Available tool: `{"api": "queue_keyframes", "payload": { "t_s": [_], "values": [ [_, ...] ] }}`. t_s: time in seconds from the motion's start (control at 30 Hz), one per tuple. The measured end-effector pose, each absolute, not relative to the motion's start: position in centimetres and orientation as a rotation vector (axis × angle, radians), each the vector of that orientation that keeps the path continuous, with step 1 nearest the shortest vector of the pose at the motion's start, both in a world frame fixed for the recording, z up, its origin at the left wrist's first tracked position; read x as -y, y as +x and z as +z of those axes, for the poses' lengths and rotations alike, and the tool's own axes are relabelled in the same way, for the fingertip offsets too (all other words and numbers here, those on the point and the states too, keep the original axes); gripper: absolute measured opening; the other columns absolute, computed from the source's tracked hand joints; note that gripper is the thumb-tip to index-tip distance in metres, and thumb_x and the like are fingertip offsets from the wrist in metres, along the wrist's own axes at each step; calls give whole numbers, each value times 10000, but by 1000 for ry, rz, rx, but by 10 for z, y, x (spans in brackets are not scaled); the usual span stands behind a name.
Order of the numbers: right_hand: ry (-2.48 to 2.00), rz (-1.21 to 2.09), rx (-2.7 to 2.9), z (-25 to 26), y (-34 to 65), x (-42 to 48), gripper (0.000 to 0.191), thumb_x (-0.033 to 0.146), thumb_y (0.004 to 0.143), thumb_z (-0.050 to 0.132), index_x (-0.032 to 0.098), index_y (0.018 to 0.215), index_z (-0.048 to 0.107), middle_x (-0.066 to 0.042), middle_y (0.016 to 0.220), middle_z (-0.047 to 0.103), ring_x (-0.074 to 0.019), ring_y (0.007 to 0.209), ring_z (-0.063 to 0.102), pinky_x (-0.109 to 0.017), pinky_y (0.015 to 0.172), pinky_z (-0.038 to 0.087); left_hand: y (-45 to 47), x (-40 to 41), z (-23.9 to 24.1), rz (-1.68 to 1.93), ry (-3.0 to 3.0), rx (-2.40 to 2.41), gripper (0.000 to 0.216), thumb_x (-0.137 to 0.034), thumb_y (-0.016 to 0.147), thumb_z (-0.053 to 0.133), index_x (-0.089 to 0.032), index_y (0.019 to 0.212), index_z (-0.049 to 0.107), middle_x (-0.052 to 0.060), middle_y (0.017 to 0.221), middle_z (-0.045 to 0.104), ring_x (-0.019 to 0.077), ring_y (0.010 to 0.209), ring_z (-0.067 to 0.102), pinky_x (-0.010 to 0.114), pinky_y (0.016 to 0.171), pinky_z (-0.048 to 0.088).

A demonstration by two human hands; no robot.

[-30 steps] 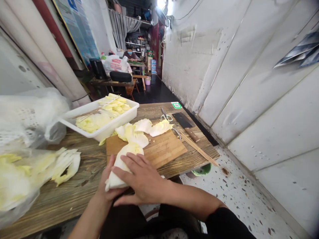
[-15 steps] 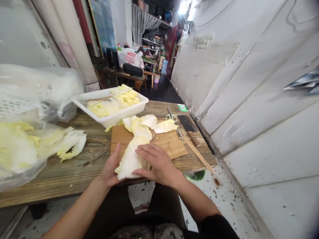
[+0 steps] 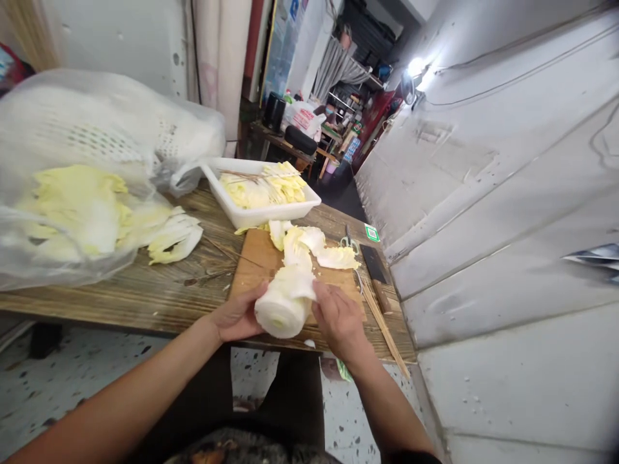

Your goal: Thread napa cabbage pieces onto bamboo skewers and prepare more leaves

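A pale napa cabbage (image 3: 281, 308) lies on its side between my hands, its round cut base facing me, over the near edge of the wooden cutting board (image 3: 251, 261). My left hand (image 3: 242, 314) is wrapped round its left side, with some fingers hidden beneath it. My right hand (image 3: 338, 316) pinches the edge of an outer leaf on the right side, which stands slightly away from the head. Several loose cabbage leaves (image 3: 336, 258) are spread on the far part of the board.
A white tub (image 3: 271, 216) of leaves and thin sticks stands behind the board. At left is a plastic bag (image 3: 62, 251) of leaves. To the right lie scissors (image 3: 349, 241), a cleaver (image 3: 374, 267) and bamboo skewers (image 3: 387, 332). A wall (image 3: 483, 258) runs along the right.
The cabbage has turned so its cut base faces me. My right hand has gone from lying flat on top to gripping a leaf edge at the right. The camera view has shifted and tilted.
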State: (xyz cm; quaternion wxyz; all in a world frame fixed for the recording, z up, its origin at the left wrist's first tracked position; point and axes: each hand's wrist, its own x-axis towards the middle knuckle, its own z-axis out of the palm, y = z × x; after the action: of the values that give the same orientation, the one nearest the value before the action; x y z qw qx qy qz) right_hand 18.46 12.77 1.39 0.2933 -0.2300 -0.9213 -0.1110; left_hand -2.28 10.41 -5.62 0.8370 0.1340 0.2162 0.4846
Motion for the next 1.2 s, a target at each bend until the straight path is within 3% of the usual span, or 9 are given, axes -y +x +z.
{"api": "queue_keyframes", "payload": {
  "t_s": [0.13, 0.27, 0.43, 0.53, 0.63, 0.73, 0.8, 1.03, 1.2],
  "values": [
    [-743, -455, 2237, 30, 185, -145, 368, 189, 967, 453, 177, 1325, 538, -117, 985, 730, -221, 844, 702, -337, 773, 578, -24, -101, -60, 1046, 307, -456, 714, -249, 674, 780, -200, 1337, 520, 104, 1079, 739, 315, 1055, 672, 404, 889, 529],
    [-1012, -545, 1978, 58, 189, -189, 313, 283, 983, 421, 155, 1147, 655, -116, 874, 725, -213, 743, 688, -333, 722, 563, -28, -95, -59, 1020, 322, -455, 537, -234, 747, 682, -148, 1266, 574, 72, 997, 759, 300, 1021, 683, 386, 853, 532],
    [-1042, -326, 1983, 64, 186, -249, 387, 298, 991, 351, 118, 1215, 610, -190, 1131, 680, -272, 1080, 643, -462, 969, 482, -31, -93, -58, 988, 326, -441, 431, -283, 730, 685, -86, 1113, 661, 108, 944, 762, 313, 996, 688, 407, 891, 517],
    [-1004, -202, 2114, 43, 175, -242, 383, 329, 964, 425, 98, 1211, 604, -207, 1174, 668, -288, 1127, 624, -477, 977, 486, -32, -95, -55, 1014, 319, -404, 673, -502, 651, 763, -127, 1194, 631, 153, 1118, 717, 375, 1101, 635, 479, 930, 500],
    [-961, -52, 2208, 20, 164, -195, 488, 380, 935, 514, 102, 1335, 503, -195, 1271, 622, -257, 1179, 600, -417, 983, 501, -35, -98, -53, 1017, 308, -277, 933, -749, 602, 686, -175, 1322, 541, 188, 1249, 647, 423, 1158, 590, 548, 898, 506],
    [-860, 341, 2372, 1, 153, -142, 1011, 539, 729, 747, 148, 1506, 232, -189, 1491, 407, -281, 1370, 412, -433, 1080, 418, -41, -100, -56, 1045, 274, -114, 866, -806, 732, 489, -173, 1321, 538, 158, 1224, 666, 394, 1187, 577, 549, 914, 489],
    [-812, 457, 2371, -9, 144, -121, 1219, 569, 617, 819, 153, 1530, 127, -214, 1559, 255, -317, 1446, 255, -484, 1137, 323, -46, -103, -59, 1053, 270, -63, 794, -786, 799, 399, -188, 1297, 558, 137, 1229, 670, 369, 1194, 579, 546, 941, 477],
    [-506, 344, 2238, -16, 135, -123, 1000, 435, 749, 752, 180, 1517, 165, -219, 1525, 301, -297, 1446, 259, -478, 1154, 294, -51, -107, -62, 988, 345, -78, 613, -710, 839, 436, -279, 1244, 595, 95, 1191, 699, 315, 1086, 658, 483, 839, 556],
    [-333, 403, 2323, 1, 151, -130, 922, 339, 777, 691, 180, 1523, 172, -191, 1547, 281, -292, 1448, 256, -473, 1152, 306, -49, -104, -52, 946, 314, -193, 640, -732, 828, 401, -269, 1219, 610, 90, 1154, 715, 347, 1050, 667, 584, 859, 512]
  ]
}}
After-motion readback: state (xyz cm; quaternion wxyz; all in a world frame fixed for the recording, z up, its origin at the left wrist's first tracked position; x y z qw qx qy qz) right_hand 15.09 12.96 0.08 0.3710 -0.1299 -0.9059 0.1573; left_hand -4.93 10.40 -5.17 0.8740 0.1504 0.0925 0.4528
